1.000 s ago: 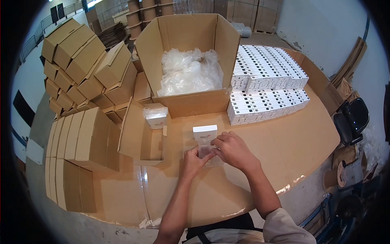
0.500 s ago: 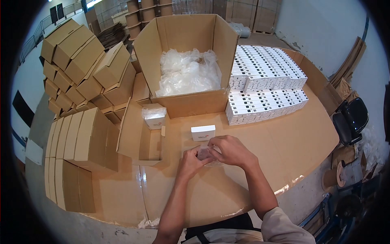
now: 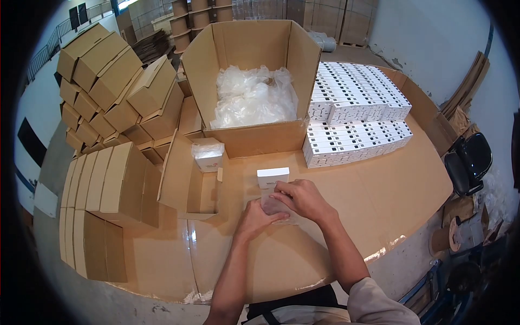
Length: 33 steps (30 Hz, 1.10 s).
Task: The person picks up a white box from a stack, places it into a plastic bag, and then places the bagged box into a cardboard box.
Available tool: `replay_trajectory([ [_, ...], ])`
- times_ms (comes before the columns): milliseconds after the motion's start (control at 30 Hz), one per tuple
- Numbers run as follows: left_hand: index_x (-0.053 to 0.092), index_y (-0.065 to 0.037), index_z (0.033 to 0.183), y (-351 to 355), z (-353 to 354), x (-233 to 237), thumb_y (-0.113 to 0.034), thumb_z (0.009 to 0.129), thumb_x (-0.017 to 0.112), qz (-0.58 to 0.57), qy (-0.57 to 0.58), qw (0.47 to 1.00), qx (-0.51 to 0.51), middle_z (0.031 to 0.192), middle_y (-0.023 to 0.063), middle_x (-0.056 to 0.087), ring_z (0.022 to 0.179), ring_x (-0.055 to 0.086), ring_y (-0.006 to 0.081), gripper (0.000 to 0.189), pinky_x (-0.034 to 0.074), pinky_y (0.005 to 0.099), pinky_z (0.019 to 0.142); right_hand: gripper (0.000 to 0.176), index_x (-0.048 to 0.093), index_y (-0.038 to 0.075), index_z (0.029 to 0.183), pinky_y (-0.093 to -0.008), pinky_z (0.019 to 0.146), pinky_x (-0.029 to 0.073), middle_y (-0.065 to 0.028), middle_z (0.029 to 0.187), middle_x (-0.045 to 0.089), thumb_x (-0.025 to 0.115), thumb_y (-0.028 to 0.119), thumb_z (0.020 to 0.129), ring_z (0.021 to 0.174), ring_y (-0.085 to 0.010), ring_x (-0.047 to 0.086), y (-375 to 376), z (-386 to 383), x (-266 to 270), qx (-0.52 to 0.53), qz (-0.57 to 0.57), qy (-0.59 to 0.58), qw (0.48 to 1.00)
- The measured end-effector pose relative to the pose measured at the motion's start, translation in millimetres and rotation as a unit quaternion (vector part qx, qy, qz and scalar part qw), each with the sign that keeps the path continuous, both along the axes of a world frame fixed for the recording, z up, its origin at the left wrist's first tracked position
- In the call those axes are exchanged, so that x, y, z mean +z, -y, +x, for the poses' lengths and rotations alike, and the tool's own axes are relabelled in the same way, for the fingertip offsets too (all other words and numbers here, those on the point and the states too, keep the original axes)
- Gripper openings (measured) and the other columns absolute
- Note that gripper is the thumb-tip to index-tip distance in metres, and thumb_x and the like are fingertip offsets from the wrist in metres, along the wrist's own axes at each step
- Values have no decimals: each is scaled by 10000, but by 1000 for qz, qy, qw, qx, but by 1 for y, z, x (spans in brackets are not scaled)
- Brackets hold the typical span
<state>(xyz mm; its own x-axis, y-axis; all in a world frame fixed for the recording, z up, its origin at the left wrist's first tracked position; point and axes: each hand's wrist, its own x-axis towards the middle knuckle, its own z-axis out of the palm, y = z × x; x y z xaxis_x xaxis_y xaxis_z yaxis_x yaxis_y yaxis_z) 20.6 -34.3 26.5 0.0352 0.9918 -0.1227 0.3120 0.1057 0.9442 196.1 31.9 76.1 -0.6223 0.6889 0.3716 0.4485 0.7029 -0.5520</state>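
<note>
Between my hands is a clear plastic bag, stretched upright over the table. My left hand grips its lower left side, with the thumb pointing right. My right hand pinches the upper right edge of the bag. Just beyond the bag a small white box stands on the cardboard surface, its lower front partly covered by the bag and my fingers. To the left lies an open brown carton, with a white box in a plastic bag at its far end.
A large open carton full of clear plastic bags stands at the back. White boxes are stacked in rows on the right. Brown cartons are piled along the left. A black chair stands beyond the table's right edge.
The bag now stands taller and more spread between my hands, in front of the white box. My right hand has shifted slightly; the view has moved a little.
</note>
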Motion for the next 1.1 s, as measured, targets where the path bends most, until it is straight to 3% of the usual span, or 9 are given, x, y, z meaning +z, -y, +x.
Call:
replay_trajectory([
  [133,754,-1,1059,1,0,4,-245,737,932,10,24,1000,4,983,89,782,892,728,170,441,572,340,827,151,687,34,913,-343,753,499,-133,707,660,685,174,970,696,-293,650,-4,-3,-5,-15,51,-44,998],
  [233,759,-4,1050,-2,-2,-9,-229,741,932,28,60,998,21,976,74,785,891,725,152,419,571,328,829,158,699,23,1027,-299,845,470,-89,847,710,666,173,988,839,-191,661,-13,3,-9,-48,21,-237,970],
  [333,762,-3,1049,-2,-2,-15,-206,744,930,28,85,996,29,971,66,787,892,722,136,402,570,315,828,184,712,50,1123,-321,836,503,-66,1048,740,649,149,981,1017,-183,665,-23,7,-30,-95,-138,-405,899],
  [533,756,-11,1027,-7,-8,-23,-154,736,931,10,110,994,27,970,52,778,893,714,135,368,563,305,831,393,674,112,1303,-328,919,514,-60,1342,656,686,28,919,1151,-175,622,-34,14,-67,-59,-165,-299,938],
  [633,752,-15,1012,-4,-7,-9,-149,732,933,-7,87,995,43,961,46,774,893,712,137,359,561,306,831,439,652,89,1324,-320,972,485,-45,1383,644,715,2,899,1253,-158,581,-37,16,-71,-46,-188,-284,939],
  [733,763,-15,982,-4,-7,-10,-169,745,924,-1,54,997,50,953,51,782,893,720,135,325,562,307,839,466,642,77,1345,-324,939,518,-59,1336,664,728,-10,895,1201,-165,619,-40,13,-74,-33,-193,-297,935],
  [833,768,-17,979,-4,-7,-9,-186,743,926,-8,49,998,45,957,56,786,892,724,134,331,563,310,842,460,640,65,1349,-313,880,553,-87,1265,683,736,-9,905,1124,-162,663,-44,7,-86,-3,-298,-324,898],
  [933,766,-17,995,-4,-6,-2,-194,738,929,-16,45,997,52,965,58,785,891,722,132,352,564,310,840,400,637,63,1326,-304,833,590,-87,1096,701,706,-18,941,959,-163,705,-48,4,-90,-29,-237,-321,916],
  [1100,745,-3,1023,-5,-6,-6,-190,713,951,-26,46,997,56,985,62,772,908,719,149,417,570,317,835,395,571,32,1288,-307,810,611,-84,1120,662,700,-68,928,1001,-172,695,-46,10,-79,-74,-232,-465,851],
])
